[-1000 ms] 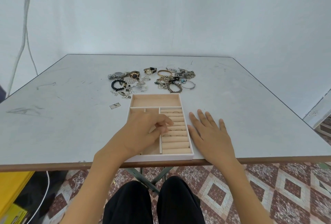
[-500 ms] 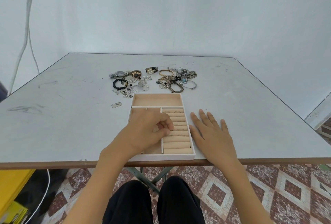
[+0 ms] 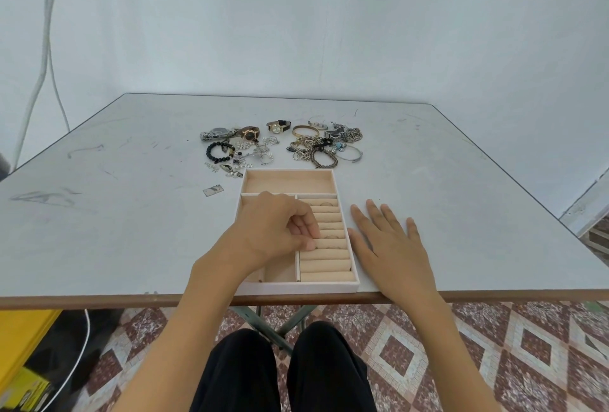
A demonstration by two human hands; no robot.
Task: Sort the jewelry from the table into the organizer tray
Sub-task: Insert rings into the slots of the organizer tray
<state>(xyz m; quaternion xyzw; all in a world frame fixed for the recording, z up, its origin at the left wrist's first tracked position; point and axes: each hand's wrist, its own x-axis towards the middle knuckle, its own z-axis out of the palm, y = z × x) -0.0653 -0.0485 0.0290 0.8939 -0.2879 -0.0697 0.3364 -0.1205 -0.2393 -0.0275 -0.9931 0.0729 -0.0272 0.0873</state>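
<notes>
Left hand (image 3: 280, 230) over organizer tray (image 3: 296, 288), fingers curled, tips pinched at ring rolls (image 3: 324, 266). Ring inside pinch? Can't tell. Right hand (image 3: 385, 246) flat on table (image 3: 461, 197), fingers straight. Guessing ring-seating step; next up, pick from jewelry pile (image 3: 324, 157) behind tray.

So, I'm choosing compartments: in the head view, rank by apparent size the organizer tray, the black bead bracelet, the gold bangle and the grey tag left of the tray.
Largest: organizer tray.
Next: black bead bracelet and gold bangle look alike; the bangle lies farther, so unranked.
Smallest: grey tag.
</notes>
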